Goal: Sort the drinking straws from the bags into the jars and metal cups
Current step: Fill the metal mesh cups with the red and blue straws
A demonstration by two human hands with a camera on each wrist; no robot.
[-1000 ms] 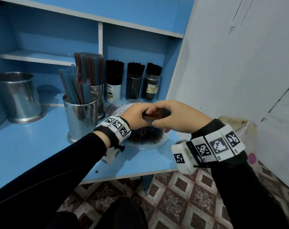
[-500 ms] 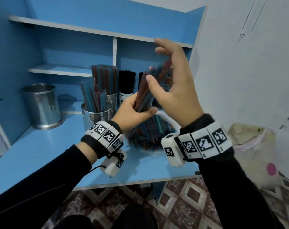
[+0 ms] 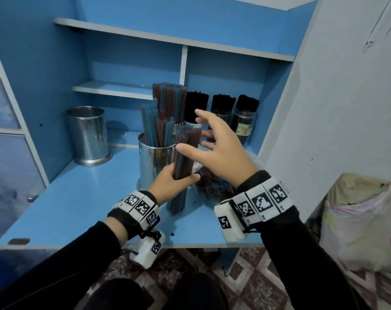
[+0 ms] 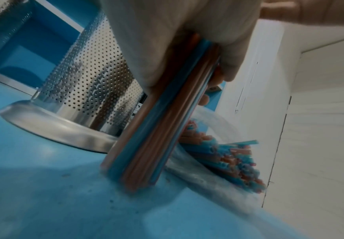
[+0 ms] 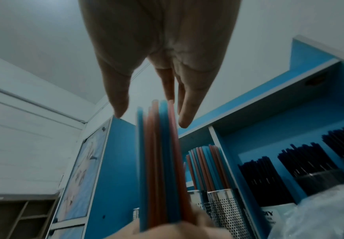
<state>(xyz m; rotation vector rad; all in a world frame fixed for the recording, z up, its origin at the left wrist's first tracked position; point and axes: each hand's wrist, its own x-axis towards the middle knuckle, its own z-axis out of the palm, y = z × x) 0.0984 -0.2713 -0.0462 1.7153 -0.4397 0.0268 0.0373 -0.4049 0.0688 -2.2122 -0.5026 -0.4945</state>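
Lowered since earlier: straw bundle (image 3: 183, 166), gripped upright by left hand (image 3: 167, 183), ends on tabletop (image 3: 82, 198); right hand (image 3: 221, 148) spread, empty; best tapped level before cupping.

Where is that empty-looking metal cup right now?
In the head view, the metal cup stands far left on the blue desk, apart from the straw-filled perforated cup.

Dim, cool light; wrist views motion-blurred; wide-angle bending at edges.
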